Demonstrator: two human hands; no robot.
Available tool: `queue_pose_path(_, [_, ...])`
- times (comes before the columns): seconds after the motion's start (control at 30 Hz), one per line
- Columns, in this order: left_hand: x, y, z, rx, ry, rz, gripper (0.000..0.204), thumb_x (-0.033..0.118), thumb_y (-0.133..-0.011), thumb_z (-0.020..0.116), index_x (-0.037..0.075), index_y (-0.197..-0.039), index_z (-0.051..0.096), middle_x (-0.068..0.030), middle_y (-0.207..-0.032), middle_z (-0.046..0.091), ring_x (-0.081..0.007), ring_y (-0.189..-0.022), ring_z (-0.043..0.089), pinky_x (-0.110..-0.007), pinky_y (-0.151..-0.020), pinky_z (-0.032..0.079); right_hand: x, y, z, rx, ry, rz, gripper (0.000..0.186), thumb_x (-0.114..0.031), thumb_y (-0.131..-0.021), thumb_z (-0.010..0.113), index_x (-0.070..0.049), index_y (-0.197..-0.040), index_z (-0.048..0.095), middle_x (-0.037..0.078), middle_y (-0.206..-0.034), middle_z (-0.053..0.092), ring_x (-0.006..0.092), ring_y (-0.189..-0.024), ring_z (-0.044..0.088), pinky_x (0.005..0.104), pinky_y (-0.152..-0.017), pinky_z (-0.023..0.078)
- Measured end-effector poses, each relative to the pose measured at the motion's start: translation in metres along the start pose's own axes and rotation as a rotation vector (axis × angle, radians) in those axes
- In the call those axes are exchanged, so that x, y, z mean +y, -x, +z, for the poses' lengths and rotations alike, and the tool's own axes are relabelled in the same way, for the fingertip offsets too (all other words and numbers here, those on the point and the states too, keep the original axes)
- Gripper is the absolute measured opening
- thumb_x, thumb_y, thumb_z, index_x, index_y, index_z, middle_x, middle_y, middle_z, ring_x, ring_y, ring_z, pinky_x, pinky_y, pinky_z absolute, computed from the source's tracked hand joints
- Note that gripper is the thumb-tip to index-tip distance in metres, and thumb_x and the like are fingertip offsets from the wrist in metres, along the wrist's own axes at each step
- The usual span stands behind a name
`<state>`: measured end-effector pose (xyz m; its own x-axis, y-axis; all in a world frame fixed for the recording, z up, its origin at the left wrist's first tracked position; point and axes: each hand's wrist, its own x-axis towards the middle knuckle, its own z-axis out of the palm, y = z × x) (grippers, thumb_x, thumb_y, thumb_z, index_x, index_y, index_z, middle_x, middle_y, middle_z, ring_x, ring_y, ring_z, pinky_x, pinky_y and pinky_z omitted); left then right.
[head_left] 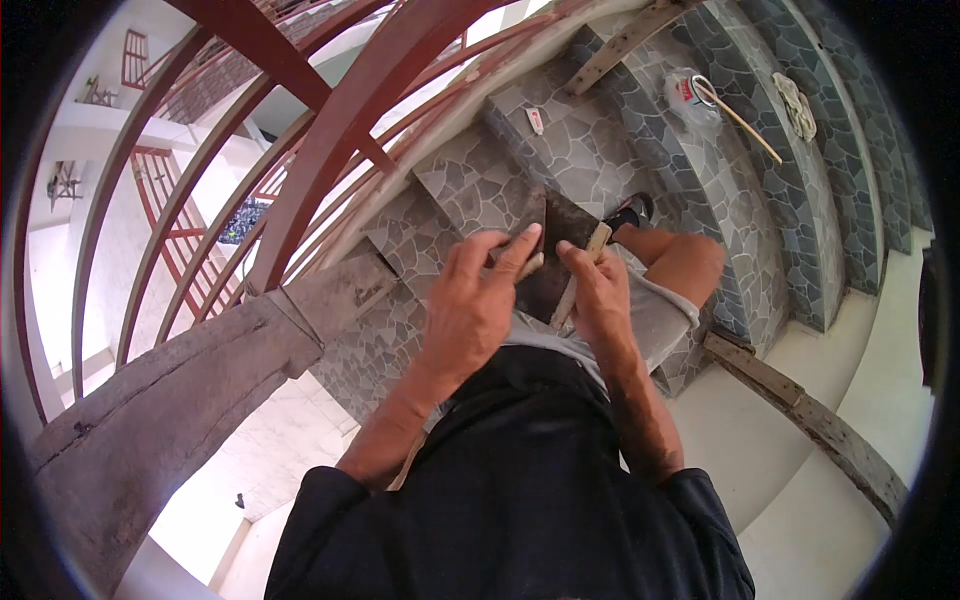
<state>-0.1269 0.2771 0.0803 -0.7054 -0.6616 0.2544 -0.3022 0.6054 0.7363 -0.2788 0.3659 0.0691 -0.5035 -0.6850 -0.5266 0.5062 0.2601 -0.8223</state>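
Seemingly for steadiness, the right hand [602,290] grips a wooden bar [599,240] on the dark plate [568,222], the left hand [470,305] beside it, hold unclear.

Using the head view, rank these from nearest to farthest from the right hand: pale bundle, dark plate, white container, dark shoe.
1. Dark plate: just by the right hand's thumb.
2. Dark shoe: ahead, slightly right.
3. White container: farther ahead, right.
4. Pale bundle: farthest right.
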Motion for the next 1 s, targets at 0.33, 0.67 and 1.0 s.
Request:
queue_pose_path(0.33, [-0.007,-0.017,0.020,-0.012,-0.230,0.066,0.064,-0.002,-0.079,0.062,0.018,-0.139,0.054,-0.0083,-0.121,0.055,-0.0266,-0.094,0.053,-0.037,-0.083,0.050,-0.007,-0.018,0.000,-0.040,-0.027,-0.087,0.029,-0.020,-0.096,0.063,0.003,-0.114,0.060,0.006,-0.102,0.067,0.0130,-0.087,0.063,0.0293,-0.076,0.051])
queue_pose_path(0.67, [-0.013,-0.021,0.009,-0.046,-0.167,0.135,0.059,-0.003,-0.081,0.063,0.022,-0.134,0.060,-0.0030,-0.120,0.060,-0.0228,-0.093,0.052,-0.035,-0.080,0.051,-0.016,-0.027,-0.012,-0.054,0.112,-0.071,0.027,-0.018,-0.095,0.065,0.003,-0.112,0.061,0.007,-0.100,0.068,0.0133,-0.085,0.063,0.0286,-0.075,0.051])
queue_pose_path(1.0, [-0.015,-0.031,0.002,-0.025,-0.148,0.150,0.055,0.001,-0.082,0.065,0.024,-0.132,0.062,-0.0007,-0.120,0.060,-0.0221,-0.091,0.052,-0.032,-0.080,0.051,-0.026,-0.031,-0.011,-0.065,0.036,-0.083,0.028,-0.017,-0.095,0.064,0.004,-0.113,0.061,0.008,-0.100,0.068,0.0138,-0.083,0.064,0.0294,-0.073,0.052])
